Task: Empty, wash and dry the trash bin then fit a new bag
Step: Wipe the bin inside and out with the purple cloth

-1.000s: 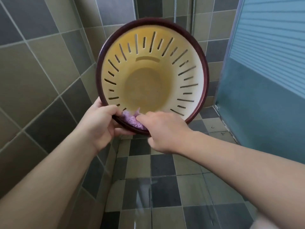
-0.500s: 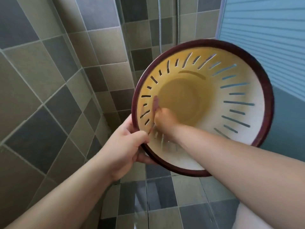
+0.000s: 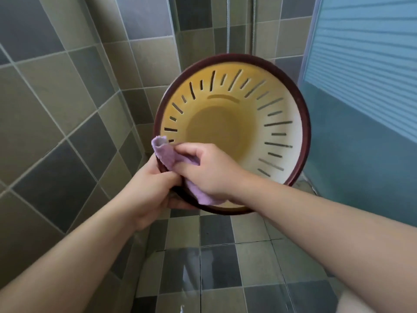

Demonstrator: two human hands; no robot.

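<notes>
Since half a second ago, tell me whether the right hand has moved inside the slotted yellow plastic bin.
Yes. The right hand, holding the purple cloth, has come out from deep inside the bin to its dark red rim.

1. Supporting surface: tiled floor (image 3: 216, 263), laid in square tiles of dark grey, mid grey and olive-beige with pale grout lines.
2. Surface condition: a glossy, reflective streak (image 3: 187, 281) runs across the tiles in the lower centre of the head view; whether it is water cannot be told.
3. Boundaries: the floor meets the tiled wall (image 3: 67, 114) at left and the blue panel (image 3: 361, 159) at right.
</notes>
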